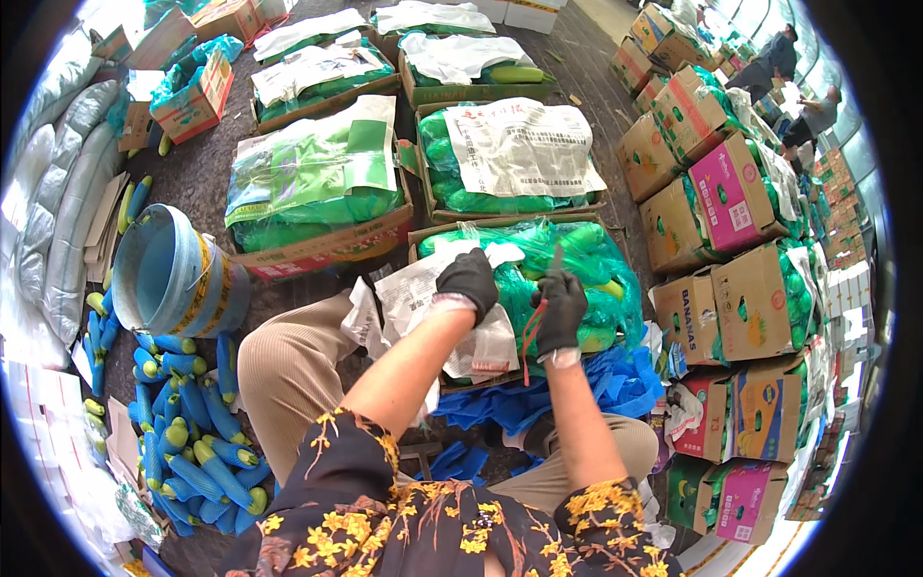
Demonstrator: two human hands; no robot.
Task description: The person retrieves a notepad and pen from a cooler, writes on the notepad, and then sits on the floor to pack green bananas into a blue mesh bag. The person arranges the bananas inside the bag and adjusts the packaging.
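In front of me stands a cardboard box packed with green vegetables under thin green plastic film. Sheets of newspaper lie over its left side and hang past the near edge. My left hand, in a black glove, is curled on the newspaper and grips it. My right hand, gloved too, holds a small knife with its blade pointing away from me. A red strap dangles beside that hand. The handle is hidden in the fist.
Newspaper-topped boxes stand beyond. At left are a blue bucket and a pile of vegetables in blue foam nets. Blue netting lies beneath the near box. Stacked cartons line the right; two people are farther back.
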